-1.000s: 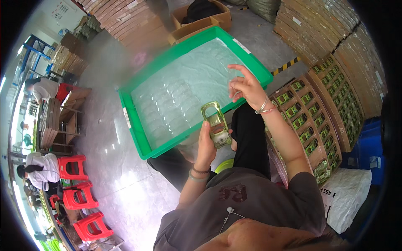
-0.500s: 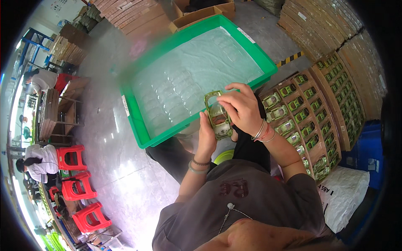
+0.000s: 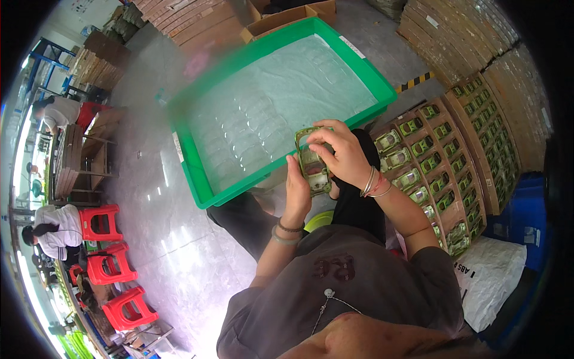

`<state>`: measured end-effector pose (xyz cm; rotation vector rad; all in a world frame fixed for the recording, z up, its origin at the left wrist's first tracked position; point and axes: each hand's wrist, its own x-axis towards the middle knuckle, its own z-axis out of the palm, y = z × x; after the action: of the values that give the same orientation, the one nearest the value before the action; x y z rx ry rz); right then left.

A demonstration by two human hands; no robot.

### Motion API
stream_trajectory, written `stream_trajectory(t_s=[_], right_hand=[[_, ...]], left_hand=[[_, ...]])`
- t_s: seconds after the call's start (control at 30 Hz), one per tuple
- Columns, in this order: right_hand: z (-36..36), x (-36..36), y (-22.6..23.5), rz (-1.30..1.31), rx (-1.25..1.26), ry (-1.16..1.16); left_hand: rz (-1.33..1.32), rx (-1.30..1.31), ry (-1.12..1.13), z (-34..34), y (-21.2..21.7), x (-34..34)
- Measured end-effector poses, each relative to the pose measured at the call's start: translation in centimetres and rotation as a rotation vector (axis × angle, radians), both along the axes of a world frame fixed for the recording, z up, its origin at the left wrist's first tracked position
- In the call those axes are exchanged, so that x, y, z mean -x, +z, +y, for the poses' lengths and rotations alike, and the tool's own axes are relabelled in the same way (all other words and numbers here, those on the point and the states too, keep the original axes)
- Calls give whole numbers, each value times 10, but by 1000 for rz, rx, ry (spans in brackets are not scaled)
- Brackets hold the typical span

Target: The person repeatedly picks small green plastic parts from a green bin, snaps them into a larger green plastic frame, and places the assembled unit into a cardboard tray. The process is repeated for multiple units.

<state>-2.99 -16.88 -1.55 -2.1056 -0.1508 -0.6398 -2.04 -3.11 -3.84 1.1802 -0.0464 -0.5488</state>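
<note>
A green toy car body shell is held above my lap, its hollow inside facing up. It lies against the palm and fingers of my left hand, which grips its left side. My right hand bends over the far end and right edge, fingertips touching the frame there. Something clear seems to sit inside the shell, though my fingers partly cover it. Just beyond my hands is a large green tray holding rows of clear moulded plastic pieces on a sheet of film.
To my right, cardboard trays hold many green car bodies. A blue bin and a white sack lie behind them. Stacked cardboard and an open box stand beyond the tray. Red stools and seated people are at far left.
My right fingers have curled in closer over the shell's far end. The shell has shifted slightly to the right, still in my left hand.
</note>
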Motion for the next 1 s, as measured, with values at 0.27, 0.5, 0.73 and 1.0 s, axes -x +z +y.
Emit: stream_trajectory(t_s=[0.27,0.5,0.73,1.0], right_hand=[[0,-1,5,-226,403,-145],[-3,9,-6,-18,436,-92],[-2,19,-15,-145,411,-162],[17,35,-59,-25,-420,-353]], left_hand=[[-24,-14,62,-3,-4,0],[-269,-130,29,-8,-12,1],[-522,-321,38,-14,-16,-1],[-775,-401,140,-31,-31,1]])
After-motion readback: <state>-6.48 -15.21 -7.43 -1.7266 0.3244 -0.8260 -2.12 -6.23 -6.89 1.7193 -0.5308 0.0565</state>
